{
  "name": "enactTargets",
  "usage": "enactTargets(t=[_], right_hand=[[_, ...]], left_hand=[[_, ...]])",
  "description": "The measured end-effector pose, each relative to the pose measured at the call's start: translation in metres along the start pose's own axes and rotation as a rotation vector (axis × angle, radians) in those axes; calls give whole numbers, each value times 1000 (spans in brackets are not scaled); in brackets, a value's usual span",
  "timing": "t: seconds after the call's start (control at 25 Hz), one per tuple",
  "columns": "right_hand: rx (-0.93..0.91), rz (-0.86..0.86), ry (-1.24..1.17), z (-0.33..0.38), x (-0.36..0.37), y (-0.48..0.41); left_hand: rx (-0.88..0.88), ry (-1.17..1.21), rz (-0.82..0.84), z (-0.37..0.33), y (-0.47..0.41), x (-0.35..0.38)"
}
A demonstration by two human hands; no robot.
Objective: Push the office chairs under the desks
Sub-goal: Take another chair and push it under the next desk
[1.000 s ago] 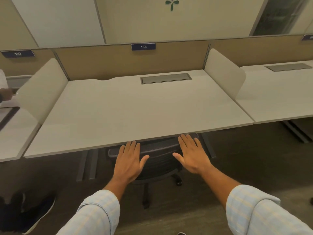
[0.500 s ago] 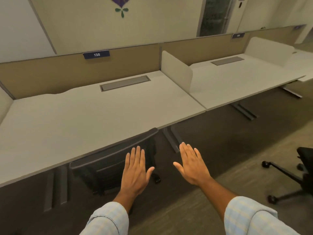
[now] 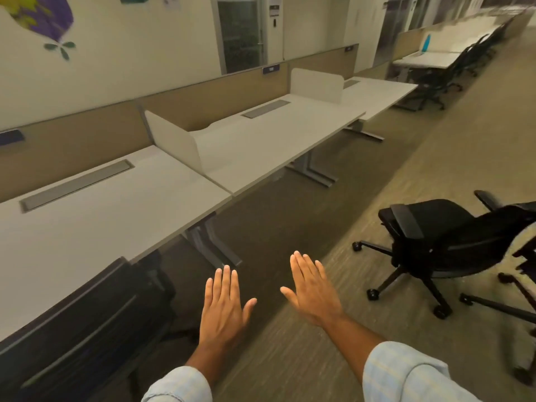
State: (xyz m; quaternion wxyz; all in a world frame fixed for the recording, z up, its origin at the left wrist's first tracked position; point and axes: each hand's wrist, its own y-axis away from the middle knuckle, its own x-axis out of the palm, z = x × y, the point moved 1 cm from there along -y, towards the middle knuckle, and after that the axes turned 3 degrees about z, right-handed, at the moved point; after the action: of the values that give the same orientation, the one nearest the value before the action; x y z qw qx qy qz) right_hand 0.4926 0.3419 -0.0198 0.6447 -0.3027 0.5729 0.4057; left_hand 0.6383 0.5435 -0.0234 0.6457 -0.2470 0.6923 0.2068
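Fingers of left hand (image 3: 223, 307) and right hand (image 3: 313, 291) spread flat, empty; loose chair (image 3: 435, 242), well off the counter (image 3: 275, 140) edge, could roll askew.

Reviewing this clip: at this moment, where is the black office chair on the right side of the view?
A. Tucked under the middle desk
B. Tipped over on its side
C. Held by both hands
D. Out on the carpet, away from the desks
D. The black office chair stands upright on its castors on the carpet, apart from the middle desk, while the left hand and right hand are open and touch nothing.
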Motion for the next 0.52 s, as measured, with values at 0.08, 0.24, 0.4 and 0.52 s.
enactTargets(t=[0.08, 0.24, 0.4, 0.52], right_hand=[[52, -39, -2, -59, -9, 17], [171, -81, -7, -175, -29, 57], [310, -131, 13, -272, -52, 104], [409, -173, 20, -332, -66, 139]], left_hand=[[65, 17, -7, -61, -22, 5], [217, 39, -5, -184, -66, 16], [329, 28, 43, -296, -100, 25], [450, 11, 25, -372, -123, 30]])
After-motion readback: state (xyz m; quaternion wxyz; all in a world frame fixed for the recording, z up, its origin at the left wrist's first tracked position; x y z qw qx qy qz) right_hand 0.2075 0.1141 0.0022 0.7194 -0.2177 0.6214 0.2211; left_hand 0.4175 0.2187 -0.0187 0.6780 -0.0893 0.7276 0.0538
